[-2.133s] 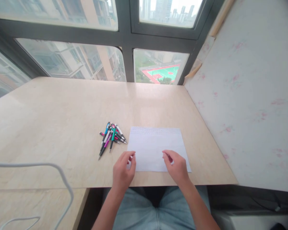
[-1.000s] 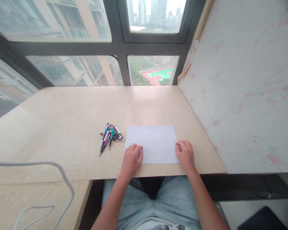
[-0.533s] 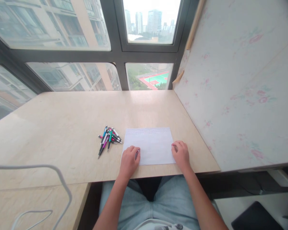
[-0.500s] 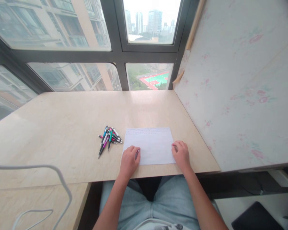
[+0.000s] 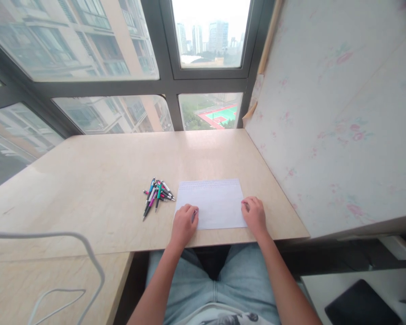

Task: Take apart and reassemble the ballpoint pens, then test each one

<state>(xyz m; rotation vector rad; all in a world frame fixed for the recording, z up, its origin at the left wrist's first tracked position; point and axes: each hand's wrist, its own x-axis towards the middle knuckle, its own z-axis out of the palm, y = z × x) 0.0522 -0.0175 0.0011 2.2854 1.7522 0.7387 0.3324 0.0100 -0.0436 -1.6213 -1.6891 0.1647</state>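
A white sheet of paper lies flat on the pale desktop, with faint lines of writing along its top edge. My left hand rests over the sheet's lower left corner, fingers loosely curled in and thumb close to them. At the right edge of the paper sits my right hand, its fingers also curled, with fingertips touching the edge. Nothing shows in either hand, though the palms are hidden. Left of the paper lies a heap of several pens, in green, purple, blue, white and black, nearest to my left hand.
The desktop runs back to a grey-framed window. A flowered wall bounds the right side. A white cable loops at the lower left. A dark flat object lies on a white surface at the lower right.
The view has tilted and shifted slightly, so the desk and pens appear a little to the right. Both hands keep their places on the paper.
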